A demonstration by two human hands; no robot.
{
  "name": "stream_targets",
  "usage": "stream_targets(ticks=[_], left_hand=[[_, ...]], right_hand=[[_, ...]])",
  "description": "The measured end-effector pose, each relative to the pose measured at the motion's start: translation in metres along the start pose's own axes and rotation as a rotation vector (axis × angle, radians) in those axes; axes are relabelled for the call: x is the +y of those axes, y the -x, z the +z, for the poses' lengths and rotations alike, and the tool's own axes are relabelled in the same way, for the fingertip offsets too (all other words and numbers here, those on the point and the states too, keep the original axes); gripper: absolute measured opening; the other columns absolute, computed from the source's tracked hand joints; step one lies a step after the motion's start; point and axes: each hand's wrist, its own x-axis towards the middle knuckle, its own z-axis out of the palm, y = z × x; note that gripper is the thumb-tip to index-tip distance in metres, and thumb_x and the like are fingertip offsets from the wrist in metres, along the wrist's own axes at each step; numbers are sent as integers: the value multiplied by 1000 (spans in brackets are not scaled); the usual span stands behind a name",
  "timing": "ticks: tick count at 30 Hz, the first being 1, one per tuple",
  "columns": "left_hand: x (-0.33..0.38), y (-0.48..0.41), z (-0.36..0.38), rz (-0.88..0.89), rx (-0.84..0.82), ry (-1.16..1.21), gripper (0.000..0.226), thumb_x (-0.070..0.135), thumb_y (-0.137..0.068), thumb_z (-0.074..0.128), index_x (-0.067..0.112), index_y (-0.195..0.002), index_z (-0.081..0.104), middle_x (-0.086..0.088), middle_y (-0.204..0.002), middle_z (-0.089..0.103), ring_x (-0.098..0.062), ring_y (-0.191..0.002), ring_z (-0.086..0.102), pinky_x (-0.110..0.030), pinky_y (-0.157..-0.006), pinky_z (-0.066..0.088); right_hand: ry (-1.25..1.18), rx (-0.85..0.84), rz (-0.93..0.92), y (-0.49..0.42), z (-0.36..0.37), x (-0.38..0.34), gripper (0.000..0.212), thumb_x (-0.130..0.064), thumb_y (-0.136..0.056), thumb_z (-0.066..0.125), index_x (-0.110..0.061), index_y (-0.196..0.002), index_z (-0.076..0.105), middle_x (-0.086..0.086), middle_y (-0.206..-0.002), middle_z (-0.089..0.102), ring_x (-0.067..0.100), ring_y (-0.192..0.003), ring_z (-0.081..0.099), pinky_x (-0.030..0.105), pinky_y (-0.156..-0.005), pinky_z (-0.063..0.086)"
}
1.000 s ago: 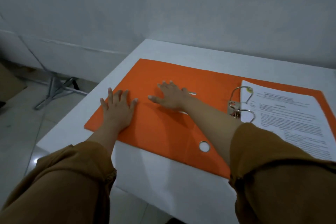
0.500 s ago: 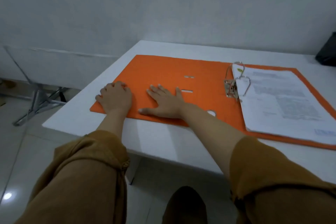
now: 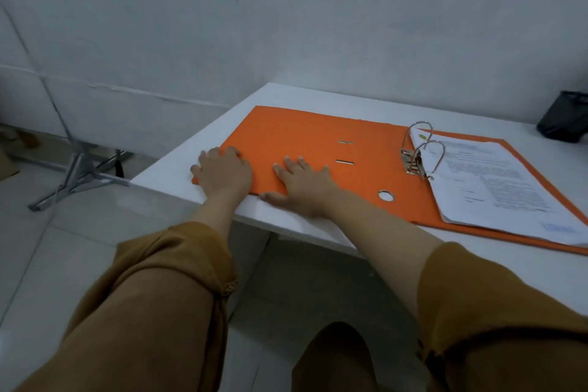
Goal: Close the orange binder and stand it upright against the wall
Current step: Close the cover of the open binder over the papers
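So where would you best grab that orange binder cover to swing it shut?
Probably the orange binder cover's free outer edge, from the left, where the left hand rests. It lies flat, hinged at the metal rings, so that edge lifts easiest over the papers.

A plain office or study room. A white worktop [image 3: 318,99] stands in the corner against bare pale walls [image 3: 286,9], carrying an open orange lever-arch binder [image 3: 302,140] with printed pages [image 3: 496,181] and a dark mesh desk container [image 3: 564,118]. The floor [image 3: 47,232] is glossy tile.
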Motion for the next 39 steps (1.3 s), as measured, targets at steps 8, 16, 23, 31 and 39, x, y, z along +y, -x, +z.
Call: stream_targets(ticks=[8,16,23,31,39], left_hand=[[-6,-11,-11,-186,-37,120,39,25,-93,34,18,-124,57,-18,-131,53,-38,-124,39,-44,-103,34],[51,-32,-83,-357,367,1102,33,11,-89,39,10,-117,58,-16,-130,54,-31,-113,57,-36,-96,47],[124,2,-95,-245,208,1595,41,27,-97,29,8,-120,58,-9,-109,64,-13,-87,56,-25,-82,35],[166,69,-38,229,-304,1237,57,44,-99,12,17,-135,47,-6,-140,53,-20,-135,40,-43,-114,20],[199,115,0,483,-413,969,57,44,-94,36,26,-147,22,-3,-149,38,-26,-134,43,-21,-87,50]], right_hand=[[513,294,-264,1,-12,-5,60,-53,-95,29,-7,-126,52,15,-124,60,31,-109,57,36,-71,40],[648,706,-272,-1,-49,15,39,-41,-58,67,-21,-90,71,2,-91,72,21,-85,67,30,-58,46],[663,977,-168,29,-95,63,67,-39,-70,65,-22,-133,53,1,-141,53,22,-129,51,48,-89,51],[820,1129,-111,82,-119,121,59,-43,-82,48,-17,-135,49,0,-149,43,24,-138,40,47,-110,23],[1028,981,8,131,-117,183,75,-63,-86,36,-8,-137,43,5,-152,37,24,-141,35,43,-114,-3]])
